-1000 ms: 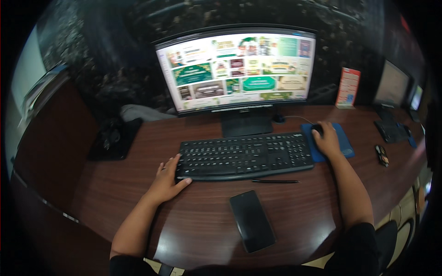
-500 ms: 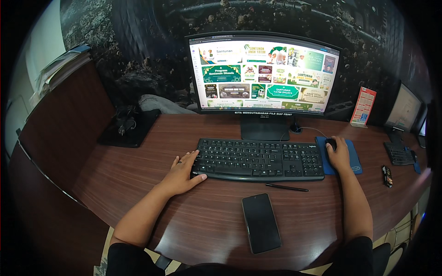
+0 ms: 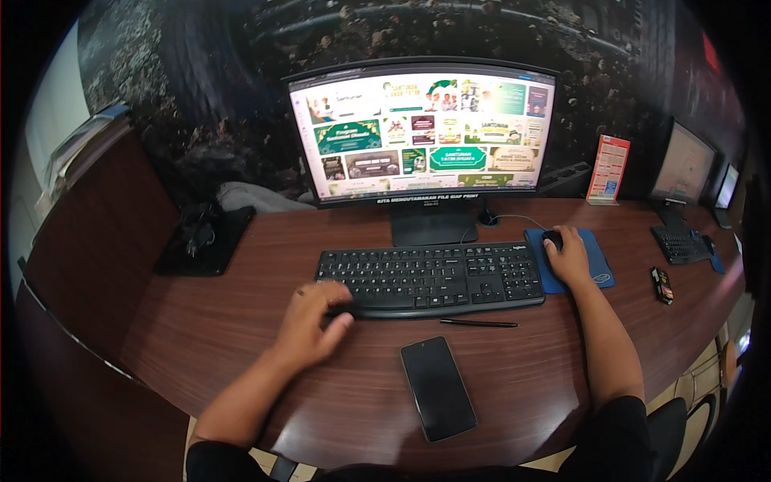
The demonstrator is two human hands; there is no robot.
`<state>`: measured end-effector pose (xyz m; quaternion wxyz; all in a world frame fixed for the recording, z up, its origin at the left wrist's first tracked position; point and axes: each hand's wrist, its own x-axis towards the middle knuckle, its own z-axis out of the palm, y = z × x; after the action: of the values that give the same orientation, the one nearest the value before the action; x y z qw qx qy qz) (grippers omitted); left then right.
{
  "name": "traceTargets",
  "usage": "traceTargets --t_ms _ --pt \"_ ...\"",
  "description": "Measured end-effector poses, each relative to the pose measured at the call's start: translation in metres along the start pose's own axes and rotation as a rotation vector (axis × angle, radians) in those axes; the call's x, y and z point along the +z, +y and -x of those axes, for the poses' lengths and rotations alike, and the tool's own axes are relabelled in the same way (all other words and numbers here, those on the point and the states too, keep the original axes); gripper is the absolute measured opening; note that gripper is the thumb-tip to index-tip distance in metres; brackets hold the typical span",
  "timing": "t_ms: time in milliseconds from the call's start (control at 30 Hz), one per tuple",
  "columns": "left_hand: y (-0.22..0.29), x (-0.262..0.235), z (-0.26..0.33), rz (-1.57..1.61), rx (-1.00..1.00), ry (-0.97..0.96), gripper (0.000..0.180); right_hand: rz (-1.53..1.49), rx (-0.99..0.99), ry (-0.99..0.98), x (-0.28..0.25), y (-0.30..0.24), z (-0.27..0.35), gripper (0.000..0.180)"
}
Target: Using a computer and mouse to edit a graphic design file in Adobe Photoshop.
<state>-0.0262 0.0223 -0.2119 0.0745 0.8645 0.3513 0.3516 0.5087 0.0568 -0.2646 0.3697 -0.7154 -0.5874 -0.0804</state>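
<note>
My right hand (image 3: 567,255) rests over a black computer mouse (image 3: 554,239), which sits on a blue mouse pad (image 3: 596,259). At the lower left corner of the black keyboard (image 3: 401,283), my left hand (image 3: 312,323) hovers with its fingers bent and the thumb held apart. It holds nothing, and its fingertips are slightly blurred. Behind the keyboard stands a lit monitor (image 3: 426,132) with a page of green, white and brown banner pictures. Between my forearms a dark-screened smartphone (image 3: 438,389) lies flat, and a black pen (image 3: 479,323) lies just below the keyboard.
To the right are a small dark pack (image 3: 662,285), a red desk calendar (image 3: 608,170), and a second monitor (image 3: 683,162) with its keyboard (image 3: 681,244). A black flat box with a cable (image 3: 201,238) sits left, beside a wooden partition (image 3: 100,209) topped with stacked papers (image 3: 84,149).
My left hand has lifted off the keyboard's left edge and drawn back toward me, its fingers curling. My right hand stays on the mouse. The whole view has turned slightly right.
</note>
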Motion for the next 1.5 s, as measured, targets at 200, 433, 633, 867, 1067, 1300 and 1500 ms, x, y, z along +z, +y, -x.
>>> traceTargets --t_ms 200,433,633,867,1067,1300,1500 --pt "0.145 -0.021 -0.027 0.673 0.828 -0.039 0.034 -0.014 -0.019 -0.014 0.002 -0.006 -0.001 0.040" --pt "0.203 0.007 -0.052 1.361 0.912 0.310 0.006 0.000 -0.005 -0.008 0.000 -0.008 -0.001 0.039" --pt "0.200 0.009 -0.055 1.387 0.954 0.241 0.012 -0.001 0.030 -0.028 -0.001 -0.004 -0.001 0.038" --pt "0.183 -0.016 -0.052 1.284 0.953 -0.025 0.013 0.029 0.027 -0.032 -0.002 -0.009 0.000 0.044" --pt "0.180 -0.030 -0.070 1.227 0.960 -0.181 0.005 0.058 0.032 -0.046 -0.003 -0.007 0.000 0.043" --pt "0.176 -0.031 -0.063 1.154 0.916 -0.116 0.017 0.054 0.020 -0.035 0.001 -0.013 -0.001 0.041" --pt "0.169 -0.018 -0.079 1.071 1.075 -0.106 0.051 0.020 -0.016 -0.003 0.001 0.000 0.001 0.039"
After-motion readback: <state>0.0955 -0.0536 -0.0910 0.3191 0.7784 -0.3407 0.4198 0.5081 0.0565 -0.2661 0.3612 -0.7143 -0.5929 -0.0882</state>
